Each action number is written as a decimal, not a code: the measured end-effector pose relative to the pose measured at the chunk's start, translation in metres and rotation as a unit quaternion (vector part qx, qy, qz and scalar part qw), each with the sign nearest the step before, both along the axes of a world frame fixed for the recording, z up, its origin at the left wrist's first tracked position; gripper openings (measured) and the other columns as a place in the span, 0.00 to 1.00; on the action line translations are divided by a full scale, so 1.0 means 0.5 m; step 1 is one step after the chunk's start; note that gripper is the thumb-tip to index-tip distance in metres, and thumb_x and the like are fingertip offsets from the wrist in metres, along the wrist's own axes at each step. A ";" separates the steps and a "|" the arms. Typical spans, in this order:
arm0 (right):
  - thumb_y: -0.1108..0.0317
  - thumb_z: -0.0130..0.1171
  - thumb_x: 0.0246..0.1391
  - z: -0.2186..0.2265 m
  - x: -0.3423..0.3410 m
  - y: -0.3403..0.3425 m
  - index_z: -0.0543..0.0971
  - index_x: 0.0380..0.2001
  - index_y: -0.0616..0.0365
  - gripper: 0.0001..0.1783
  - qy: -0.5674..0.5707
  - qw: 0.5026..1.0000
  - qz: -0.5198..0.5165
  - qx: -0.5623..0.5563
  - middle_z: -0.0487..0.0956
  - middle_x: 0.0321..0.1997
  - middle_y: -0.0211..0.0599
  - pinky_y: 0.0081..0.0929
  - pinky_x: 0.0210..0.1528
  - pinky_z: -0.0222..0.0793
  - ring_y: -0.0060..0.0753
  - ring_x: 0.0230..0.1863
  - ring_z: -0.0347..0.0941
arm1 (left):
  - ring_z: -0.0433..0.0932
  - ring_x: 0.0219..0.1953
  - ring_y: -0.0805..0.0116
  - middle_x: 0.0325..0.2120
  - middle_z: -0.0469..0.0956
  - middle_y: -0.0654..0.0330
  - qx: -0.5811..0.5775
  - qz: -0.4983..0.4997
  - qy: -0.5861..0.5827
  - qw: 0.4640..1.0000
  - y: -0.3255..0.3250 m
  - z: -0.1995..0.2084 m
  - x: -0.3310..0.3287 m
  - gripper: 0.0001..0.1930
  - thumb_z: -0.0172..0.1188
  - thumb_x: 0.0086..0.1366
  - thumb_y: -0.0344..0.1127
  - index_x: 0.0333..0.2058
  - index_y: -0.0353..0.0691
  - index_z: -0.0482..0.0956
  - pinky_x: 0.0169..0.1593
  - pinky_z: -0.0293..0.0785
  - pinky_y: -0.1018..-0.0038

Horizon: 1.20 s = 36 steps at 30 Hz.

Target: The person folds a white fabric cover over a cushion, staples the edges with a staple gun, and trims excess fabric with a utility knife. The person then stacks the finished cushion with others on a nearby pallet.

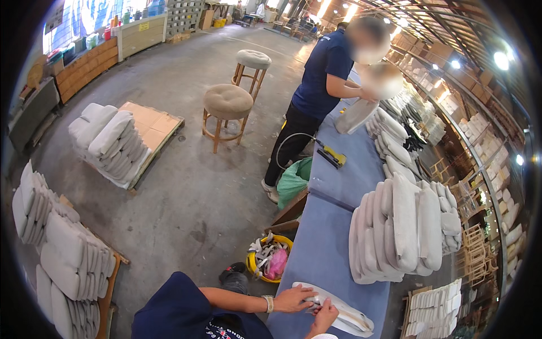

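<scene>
Fingers — touching pale cushion

Fisheye view from the head, angled down, hands near, workshop floor farther off

White lettering with a little red stands on the front of the person's navy shirt, tilted and partly cut off by the lower edge. A yellow label on the pale cabinet along the far-left wall bears print too small to read. No numbers can be made out anywhere.
</scene>
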State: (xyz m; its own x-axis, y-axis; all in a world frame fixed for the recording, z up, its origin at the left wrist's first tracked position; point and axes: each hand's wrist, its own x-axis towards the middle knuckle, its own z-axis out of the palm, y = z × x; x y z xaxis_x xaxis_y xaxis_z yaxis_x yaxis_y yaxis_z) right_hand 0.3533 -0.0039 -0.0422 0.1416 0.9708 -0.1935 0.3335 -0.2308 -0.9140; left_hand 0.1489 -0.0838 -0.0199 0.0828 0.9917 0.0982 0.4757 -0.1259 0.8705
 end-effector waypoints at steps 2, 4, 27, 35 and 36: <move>0.52 0.58 0.71 0.051 -0.008 0.007 0.74 0.22 0.60 0.26 0.008 1.000 0.017 -0.017 0.73 0.16 0.32 0.24 0.13 0.66 0.22 0.13 0.68 | 0.73 0.61 0.35 0.68 0.71 0.53 -0.012 0.022 0.018 1.000 -0.010 0.025 0.008 0.28 0.50 0.76 0.57 0.70 0.58 0.67 0.63 0.73 0.50; 0.52 0.58 0.71 0.101 -0.012 0.011 0.74 0.22 0.61 0.27 0.002 0.999 0.034 -0.029 0.73 0.16 0.32 0.24 0.12 0.66 0.22 0.12 0.68 | 0.75 0.59 0.33 0.67 0.72 0.54 -0.008 0.027 0.011 1.000 -0.008 0.053 0.014 0.27 0.50 0.76 0.57 0.69 0.61 0.68 0.62 0.74 0.48; 0.46 0.62 0.68 0.194 -0.114 -0.136 0.82 0.25 0.65 0.30 0.067 0.990 -0.047 -0.112 0.83 0.21 0.41 0.23 0.20 0.73 0.25 0.17 0.76 | 0.75 0.66 0.51 0.60 0.79 0.56 0.118 0.022 -0.042 0.992 -0.067 -0.007 -0.064 0.31 0.78 0.55 0.41 0.57 0.40 0.81 0.66 0.74 0.58; 0.49 0.66 0.66 0.220 -0.126 -0.138 0.82 0.25 0.67 0.28 -0.009 0.990 -0.021 -0.139 0.82 0.21 0.42 0.23 0.21 0.74 0.25 0.17 0.76 | 0.75 0.64 0.48 0.60 0.79 0.61 0.166 0.004 -0.001 0.986 -0.068 0.003 -0.055 0.24 0.74 0.57 0.36 0.54 0.54 0.83 0.61 0.76 0.57; 0.49 0.66 0.66 0.224 -0.128 -0.137 0.81 0.25 0.67 0.28 -0.016 0.990 -0.019 -0.142 0.82 0.21 0.42 0.23 0.21 0.73 0.25 0.17 0.76 | 0.75 0.64 0.46 0.60 0.78 0.61 0.163 0.001 0.008 0.987 -0.068 0.007 -0.053 0.24 0.73 0.58 0.34 0.55 0.55 0.83 0.61 0.76 0.56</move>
